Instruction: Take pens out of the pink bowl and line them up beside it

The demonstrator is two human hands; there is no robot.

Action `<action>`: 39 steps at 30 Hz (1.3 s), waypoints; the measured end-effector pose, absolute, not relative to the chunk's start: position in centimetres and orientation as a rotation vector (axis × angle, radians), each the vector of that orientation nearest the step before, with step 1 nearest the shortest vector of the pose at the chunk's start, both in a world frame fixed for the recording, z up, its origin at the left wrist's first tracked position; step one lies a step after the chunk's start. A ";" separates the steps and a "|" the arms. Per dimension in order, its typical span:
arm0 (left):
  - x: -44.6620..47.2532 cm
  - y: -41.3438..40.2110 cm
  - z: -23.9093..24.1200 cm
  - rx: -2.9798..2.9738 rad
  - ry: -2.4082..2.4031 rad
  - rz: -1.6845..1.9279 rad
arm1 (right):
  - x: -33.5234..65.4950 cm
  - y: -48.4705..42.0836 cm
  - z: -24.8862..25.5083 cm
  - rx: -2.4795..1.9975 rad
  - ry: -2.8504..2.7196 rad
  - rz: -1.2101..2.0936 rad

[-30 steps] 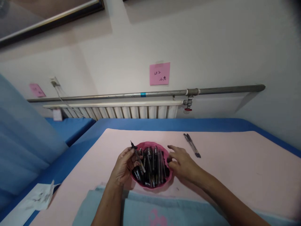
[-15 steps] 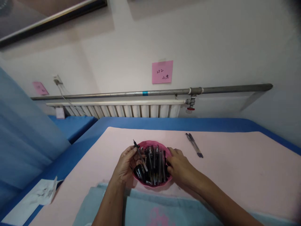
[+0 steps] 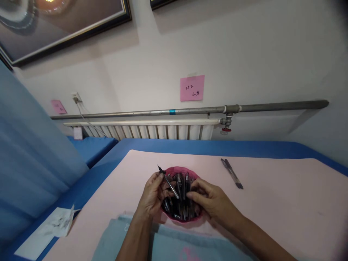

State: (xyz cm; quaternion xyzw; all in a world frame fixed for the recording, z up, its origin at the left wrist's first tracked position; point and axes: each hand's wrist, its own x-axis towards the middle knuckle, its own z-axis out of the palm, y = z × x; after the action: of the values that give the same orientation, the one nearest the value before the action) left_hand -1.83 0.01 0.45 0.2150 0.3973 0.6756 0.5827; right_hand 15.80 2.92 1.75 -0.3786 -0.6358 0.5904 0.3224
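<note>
a capless pen is pinched by the left hand over a pink basket filled with black pens; "252" is handwritten on a pink wall note; the right hand is curled over the basket's right side, its grip cannot be told; two loose pens are laid farther right.

From my head, my view looks forward and down along my forearms, over my left hand and right hand, into the bowl between them. It sits near, just behind and above my hands. Beyond them it faces the wall, reaching up to a picture; to their left it takes in a curtain.
</note>
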 end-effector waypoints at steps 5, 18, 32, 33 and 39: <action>-1.3 0.1 0.4 0.524 0.906 1.570 | 15.2 2.5 0.4 -0.942 -1.700 1.556; -0.8 -0.2 0.3 0.551 0.875 1.593 | 15.5 2.2 0.5 -0.970 -1.863 1.051; -0.2 -0.4 0.3 0.536 0.874 1.599 | 15.7 2.1 0.1 -0.975 -1.946 0.860; -0.1 -0.4 0.3 0.529 0.874 1.602 | 15.7 2.1 0.2 -0.972 -1.946 0.859; 0.3 -0.5 0.5 0.466 0.873 1.633 | 15.7 2.0 0.3 -0.968 -1.930 0.852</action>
State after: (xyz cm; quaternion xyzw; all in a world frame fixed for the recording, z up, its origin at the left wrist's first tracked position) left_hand 0.26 -0.49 0.48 0.1991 0.3731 0.6979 0.5780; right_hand 15.71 1.96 0.26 -0.3824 -0.7625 0.3366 0.3988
